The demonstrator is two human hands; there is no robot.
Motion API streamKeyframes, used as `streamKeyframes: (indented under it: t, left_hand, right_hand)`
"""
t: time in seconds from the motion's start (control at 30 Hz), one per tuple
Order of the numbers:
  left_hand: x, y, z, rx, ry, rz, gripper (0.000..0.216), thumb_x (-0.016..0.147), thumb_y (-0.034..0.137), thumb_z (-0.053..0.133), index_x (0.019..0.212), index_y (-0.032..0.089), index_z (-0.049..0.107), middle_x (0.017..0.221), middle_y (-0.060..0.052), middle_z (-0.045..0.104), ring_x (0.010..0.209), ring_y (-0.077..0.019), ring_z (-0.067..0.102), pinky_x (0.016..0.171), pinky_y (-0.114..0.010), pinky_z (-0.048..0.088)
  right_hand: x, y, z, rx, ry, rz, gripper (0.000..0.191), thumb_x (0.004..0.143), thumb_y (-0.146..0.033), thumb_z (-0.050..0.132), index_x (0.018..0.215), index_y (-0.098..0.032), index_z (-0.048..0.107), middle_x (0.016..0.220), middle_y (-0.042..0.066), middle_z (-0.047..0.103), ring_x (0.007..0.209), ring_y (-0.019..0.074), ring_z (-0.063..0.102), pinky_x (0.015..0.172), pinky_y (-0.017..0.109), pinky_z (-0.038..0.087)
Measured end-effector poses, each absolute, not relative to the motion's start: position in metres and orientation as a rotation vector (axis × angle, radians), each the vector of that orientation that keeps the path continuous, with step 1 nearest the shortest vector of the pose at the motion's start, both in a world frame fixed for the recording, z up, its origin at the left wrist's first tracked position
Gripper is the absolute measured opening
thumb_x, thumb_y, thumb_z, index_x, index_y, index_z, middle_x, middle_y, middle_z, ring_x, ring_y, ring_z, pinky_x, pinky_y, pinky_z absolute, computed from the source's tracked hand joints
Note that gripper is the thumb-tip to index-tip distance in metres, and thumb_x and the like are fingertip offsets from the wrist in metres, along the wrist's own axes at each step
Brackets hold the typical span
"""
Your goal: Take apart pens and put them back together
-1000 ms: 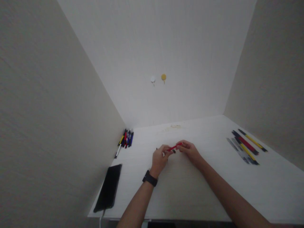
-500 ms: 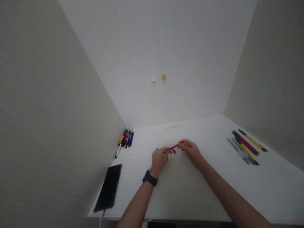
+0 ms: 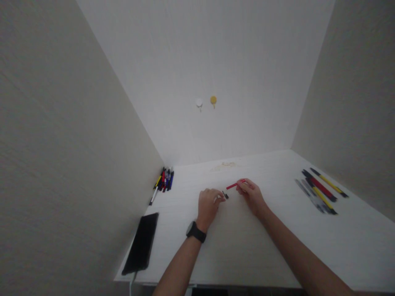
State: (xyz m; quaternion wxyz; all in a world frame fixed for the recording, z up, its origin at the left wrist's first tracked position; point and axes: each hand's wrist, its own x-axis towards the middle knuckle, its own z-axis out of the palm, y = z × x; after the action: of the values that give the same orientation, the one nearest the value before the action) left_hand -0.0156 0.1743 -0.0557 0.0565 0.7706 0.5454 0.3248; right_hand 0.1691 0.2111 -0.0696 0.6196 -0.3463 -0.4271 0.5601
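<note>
My right hand (image 3: 250, 195) pinches a red pen barrel (image 3: 235, 185), which points left and slightly down above the white tabletop. On the left, my left hand (image 3: 210, 205) wears a black watch at the wrist and rests low over the table. Its thumb and fingertips come together beside small black pen parts (image 3: 226, 196) lying just below the barrel's left end. Whether the fingertips grip one of these parts is too small to make out. The two hands are apart, with the red barrel touched only by the right.
A bunch of mixed pens (image 3: 165, 179) lies at the back left by the side wall. Nearer stands a black phone or tablet (image 3: 141, 243) with a white cable. Several pens in yellow, red and grey (image 3: 321, 187) lie at the right. Two hooks (image 3: 213, 100) are on the back wall.
My left hand has let go of the red barrel and moved slightly right, to the small black parts. My right hand has drawn the barrel a little to the right.
</note>
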Motion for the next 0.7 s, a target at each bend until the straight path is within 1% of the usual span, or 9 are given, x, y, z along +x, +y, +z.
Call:
streamKeyframes:
  t: [0.13,0.27,0.5,0.6,0.7]
  left_hand:
    - [-0.0130,0.1755,-0.0555,2.424,1.722,0.815,0.005,0.081,0.026,0.067,0.079,0.028,0.072,0.101,0.000,0.069,0.095,-0.0204,0.054,0.083,-0.038,0.034]
    - [-0.0130,0.1751,-0.0568,2.447,1.797,0.753,0.007,0.082,0.029,0.066,0.083,0.030,0.073,0.104,-0.001,0.068,0.095,-0.0211,0.052,0.080,-0.039,0.033]
    - [-0.0148,0.1751,-0.0558,2.416,1.874,0.847,0.020,0.085,0.030,0.063,0.105,0.029,0.067,0.107,-0.003,0.066,0.098,-0.0213,0.052,0.083,-0.038,0.034]
    - [-0.0141,0.1740,-0.0541,2.394,1.781,0.922,0.023,0.085,0.033,0.062,0.107,0.026,0.064,0.104,-0.003,0.067,0.098,-0.0206,0.054,0.085,-0.036,0.035]
    - [-0.0119,0.1715,-0.0519,2.384,1.682,0.933,0.024,0.084,0.037,0.063,0.104,0.025,0.065,0.098,-0.002,0.070,0.092,-0.0196,0.057,0.084,-0.036,0.036]
  right_hand:
    - [0.1685,0.2114,-0.0694,-0.824,-1.003,1.261,0.028,0.072,-0.045,0.071,0.077,-0.020,0.061,0.063,0.000,0.057,0.057,0.0131,0.044,0.056,0.029,0.033]
    - [0.1678,0.2114,-0.0688,-0.832,-1.018,1.259,0.029,0.072,-0.047,0.071,0.077,-0.020,0.059,0.063,-0.001,0.056,0.056,0.0131,0.044,0.055,0.029,0.033]
    - [0.1682,0.2103,-0.0692,-0.852,-1.044,1.264,0.030,0.071,-0.047,0.072,0.077,-0.019,0.061,0.065,0.000,0.058,0.058,0.0128,0.046,0.056,0.028,0.035]
    - [0.1678,0.2092,-0.0674,-0.886,-1.129,1.231,0.032,0.070,-0.049,0.072,0.075,-0.019,0.061,0.062,-0.001,0.060,0.055,0.0121,0.045,0.056,0.028,0.034]
    - [0.1659,0.2078,-0.0636,-0.911,-1.217,1.216,0.034,0.068,-0.050,0.073,0.072,-0.019,0.060,0.060,0.000,0.061,0.055,0.0121,0.047,0.056,0.027,0.035]
